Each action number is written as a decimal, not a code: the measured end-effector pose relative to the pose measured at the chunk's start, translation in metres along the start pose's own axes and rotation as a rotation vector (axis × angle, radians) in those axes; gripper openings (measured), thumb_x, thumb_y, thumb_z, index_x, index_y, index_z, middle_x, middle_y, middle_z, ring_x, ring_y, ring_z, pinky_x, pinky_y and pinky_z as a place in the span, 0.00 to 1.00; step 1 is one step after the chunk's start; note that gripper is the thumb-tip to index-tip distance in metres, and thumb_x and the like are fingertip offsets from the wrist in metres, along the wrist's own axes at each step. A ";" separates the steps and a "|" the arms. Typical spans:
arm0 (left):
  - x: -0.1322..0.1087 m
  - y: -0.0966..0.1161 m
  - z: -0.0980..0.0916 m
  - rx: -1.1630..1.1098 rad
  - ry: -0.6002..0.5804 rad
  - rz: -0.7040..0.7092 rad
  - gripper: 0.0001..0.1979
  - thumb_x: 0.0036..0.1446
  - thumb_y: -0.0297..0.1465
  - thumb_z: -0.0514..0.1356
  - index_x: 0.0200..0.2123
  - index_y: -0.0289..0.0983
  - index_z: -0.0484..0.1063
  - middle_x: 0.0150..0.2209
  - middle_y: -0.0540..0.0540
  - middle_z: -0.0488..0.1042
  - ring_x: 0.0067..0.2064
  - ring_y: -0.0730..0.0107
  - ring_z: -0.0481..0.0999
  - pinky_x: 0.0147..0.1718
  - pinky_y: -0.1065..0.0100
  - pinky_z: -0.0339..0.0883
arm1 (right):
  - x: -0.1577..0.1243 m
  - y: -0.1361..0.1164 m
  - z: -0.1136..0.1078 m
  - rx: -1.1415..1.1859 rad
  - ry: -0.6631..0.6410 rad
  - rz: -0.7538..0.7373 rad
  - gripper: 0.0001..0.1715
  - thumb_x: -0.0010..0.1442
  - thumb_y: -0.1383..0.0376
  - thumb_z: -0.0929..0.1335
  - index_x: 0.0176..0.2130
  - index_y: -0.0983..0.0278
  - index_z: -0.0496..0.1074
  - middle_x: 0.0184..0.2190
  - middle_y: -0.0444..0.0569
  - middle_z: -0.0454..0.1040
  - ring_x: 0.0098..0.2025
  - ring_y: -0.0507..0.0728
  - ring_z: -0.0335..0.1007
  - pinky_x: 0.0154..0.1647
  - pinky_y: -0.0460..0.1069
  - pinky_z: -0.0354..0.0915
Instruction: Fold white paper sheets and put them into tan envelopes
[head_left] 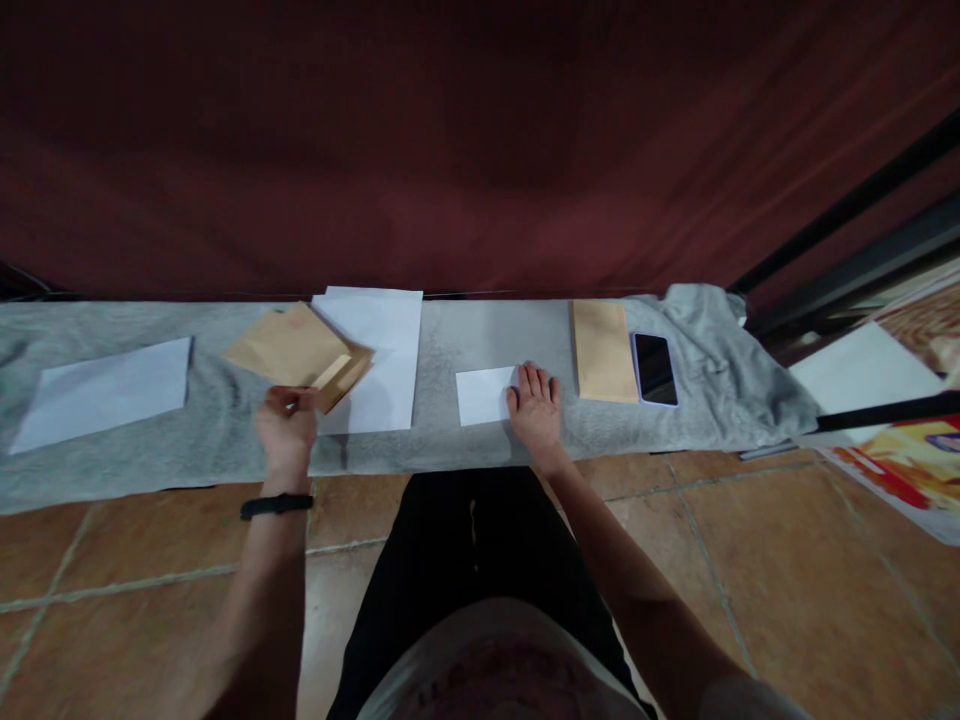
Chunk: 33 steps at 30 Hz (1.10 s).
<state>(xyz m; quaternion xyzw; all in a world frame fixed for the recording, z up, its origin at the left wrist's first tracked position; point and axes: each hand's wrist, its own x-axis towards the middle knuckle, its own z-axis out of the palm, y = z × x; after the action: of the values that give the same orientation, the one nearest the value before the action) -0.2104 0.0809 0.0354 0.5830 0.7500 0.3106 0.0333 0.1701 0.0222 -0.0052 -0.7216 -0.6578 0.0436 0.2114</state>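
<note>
My left hand (287, 425) pinches the near edge of a brown paper envelope (289, 340), whose flap side shows a lighter strip. Under it lies more brown paper (352, 375), partly covered, overlapping white sheets (386, 350). With fingers stretched out, my right hand (537, 410) rests flat on the right end of a small white folded-looking paper (484, 396). To the right of that hand, a tan envelope or stack of envelopes (604, 352) lies upright to me.
A grey cloth (495, 335) covers the long narrow surface. At the left lies another white sheet (105, 393). A phone (655, 370) lies beside the tan envelope. Dark red fabric (480, 200) hangs behind, and a dark metal frame (862, 210) stands at the right.
</note>
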 end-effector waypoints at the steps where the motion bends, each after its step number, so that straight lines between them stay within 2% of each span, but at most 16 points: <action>1: -0.009 0.012 -0.001 0.006 0.027 -0.008 0.12 0.64 0.37 0.54 0.35 0.34 0.71 0.32 0.45 0.77 0.31 0.67 0.74 0.30 0.66 0.69 | 0.000 0.000 -0.001 0.011 0.005 -0.005 0.30 0.73 0.61 0.58 0.68 0.71 0.61 0.70 0.61 0.60 0.72 0.66 0.51 0.72 0.68 0.44; 3: -0.036 0.043 -0.003 0.076 0.032 0.054 0.12 0.64 0.38 0.55 0.38 0.35 0.73 0.36 0.42 0.78 0.38 0.61 0.76 0.39 0.62 0.70 | 0.000 0.001 -0.004 0.054 0.016 -0.027 0.28 0.73 0.62 0.58 0.67 0.70 0.63 0.69 0.61 0.61 0.72 0.64 0.52 0.73 0.66 0.44; 5: -0.067 0.081 -0.001 0.110 -0.043 0.186 0.12 0.66 0.37 0.54 0.39 0.37 0.74 0.37 0.41 0.78 0.44 0.56 0.76 0.44 0.61 0.69 | -0.002 -0.001 -0.009 0.142 0.015 -0.069 0.26 0.74 0.63 0.57 0.65 0.68 0.67 0.68 0.58 0.64 0.71 0.61 0.53 0.73 0.63 0.47; 8: -0.114 0.134 0.010 0.075 -0.192 0.399 0.14 0.69 0.36 0.52 0.38 0.39 0.75 0.38 0.41 0.79 0.42 0.58 0.77 0.42 0.63 0.69 | -0.012 -0.009 -0.019 0.388 -0.041 -0.114 0.26 0.75 0.61 0.55 0.62 0.64 0.70 0.64 0.54 0.70 0.67 0.57 0.62 0.69 0.56 0.57; 10: -0.139 0.161 0.021 0.039 -0.273 0.512 0.15 0.71 0.34 0.50 0.38 0.40 0.76 0.37 0.42 0.79 0.42 0.59 0.78 0.43 0.63 0.69 | -0.020 -0.018 -0.025 0.597 -0.128 -0.097 0.28 0.76 0.57 0.53 0.61 0.61 0.71 0.58 0.51 0.76 0.61 0.56 0.70 0.63 0.53 0.65; 13: -0.163 0.185 0.036 -0.011 -0.369 0.629 0.15 0.70 0.30 0.50 0.39 0.40 0.77 0.39 0.41 0.79 0.44 0.59 0.79 0.44 0.62 0.71 | -0.028 -0.026 -0.030 0.846 -0.275 -0.007 0.29 0.75 0.52 0.54 0.55 0.60 0.76 0.48 0.48 0.82 0.50 0.57 0.77 0.55 0.52 0.70; 15: -0.168 0.192 0.042 -0.070 -0.420 0.647 0.14 0.69 0.29 0.51 0.42 0.39 0.77 0.42 0.41 0.80 0.47 0.60 0.79 0.49 0.62 0.71 | -0.029 -0.024 -0.031 0.943 -0.339 0.106 0.28 0.73 0.52 0.56 0.51 0.62 0.78 0.43 0.49 0.82 0.46 0.58 0.78 0.51 0.51 0.71; 17: -0.165 0.191 0.044 -0.098 -0.450 0.663 0.13 0.68 0.34 0.56 0.51 0.39 0.75 0.53 0.39 0.77 0.57 0.56 0.75 0.59 0.57 0.66 | -0.028 -0.015 -0.030 1.010 -0.373 0.230 0.26 0.71 0.55 0.58 0.51 0.64 0.78 0.40 0.50 0.82 0.43 0.58 0.78 0.48 0.51 0.72; 18: -0.160 0.188 0.044 -0.088 -0.461 0.674 0.20 0.65 0.39 0.60 0.58 0.39 0.71 0.60 0.37 0.72 0.64 0.52 0.69 0.64 0.52 0.61 | -0.028 -0.009 -0.029 1.042 -0.394 0.270 0.25 0.70 0.56 0.59 0.52 0.64 0.77 0.40 0.50 0.82 0.42 0.58 0.78 0.45 0.51 0.72; 19: -0.154 0.183 0.044 -0.060 -0.473 0.691 0.32 0.61 0.43 0.64 0.65 0.39 0.65 0.67 0.35 0.64 0.70 0.47 0.60 0.68 0.47 0.53 | -0.029 -0.002 -0.029 1.075 -0.413 0.291 0.24 0.68 0.58 0.60 0.53 0.64 0.76 0.40 0.49 0.82 0.41 0.58 0.78 0.43 0.51 0.73; 20: -0.147 0.177 0.044 -0.019 -0.489 0.701 0.44 0.55 0.47 0.68 0.70 0.38 0.57 0.72 0.33 0.54 0.73 0.42 0.50 0.69 0.41 0.45 | -0.030 0.004 -0.030 1.109 -0.436 0.289 0.24 0.67 0.58 0.61 0.54 0.63 0.76 0.41 0.48 0.82 0.40 0.58 0.78 0.40 0.51 0.73; 21: -0.140 0.171 0.044 0.025 -0.515 0.711 0.52 0.51 0.48 0.71 0.72 0.39 0.51 0.74 0.33 0.46 0.75 0.40 0.43 0.70 0.38 0.40 | -0.031 0.010 -0.031 1.147 -0.462 0.263 0.23 0.65 0.58 0.62 0.54 0.63 0.76 0.41 0.48 0.82 0.39 0.58 0.78 0.38 0.50 0.73; 23: -0.125 0.158 0.045 0.092 -0.591 0.732 0.60 0.47 0.49 0.73 0.74 0.40 0.45 0.75 0.32 0.37 0.75 0.39 0.37 0.69 0.36 0.33 | -0.033 0.018 -0.034 1.200 -0.496 0.195 0.21 0.63 0.59 0.65 0.51 0.62 0.77 0.39 0.48 0.82 0.38 0.59 0.78 0.35 0.50 0.73; 26: -0.109 0.148 0.051 0.109 -0.704 0.764 0.65 0.44 0.51 0.73 0.75 0.41 0.39 0.76 0.31 0.35 0.75 0.39 0.36 0.69 0.35 0.29 | -0.034 0.021 -0.038 1.206 -0.544 0.168 0.20 0.61 0.60 0.65 0.49 0.61 0.78 0.39 0.46 0.81 0.37 0.58 0.76 0.35 0.50 0.72; 33: -0.088 0.150 0.063 0.024 -0.869 0.782 0.68 0.41 0.52 0.74 0.75 0.46 0.34 0.76 0.35 0.33 0.75 0.41 0.33 0.69 0.36 0.26 | -0.027 0.025 -0.034 1.106 -0.483 0.250 0.17 0.57 0.63 0.66 0.44 0.60 0.78 0.34 0.43 0.78 0.33 0.54 0.70 0.30 0.46 0.68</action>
<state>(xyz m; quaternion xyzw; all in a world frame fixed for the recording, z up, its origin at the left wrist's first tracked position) -0.0279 0.0480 0.0327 0.8909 0.3999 0.0238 0.2142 0.2009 -0.0135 0.0109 -0.5463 -0.4776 0.5650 0.3927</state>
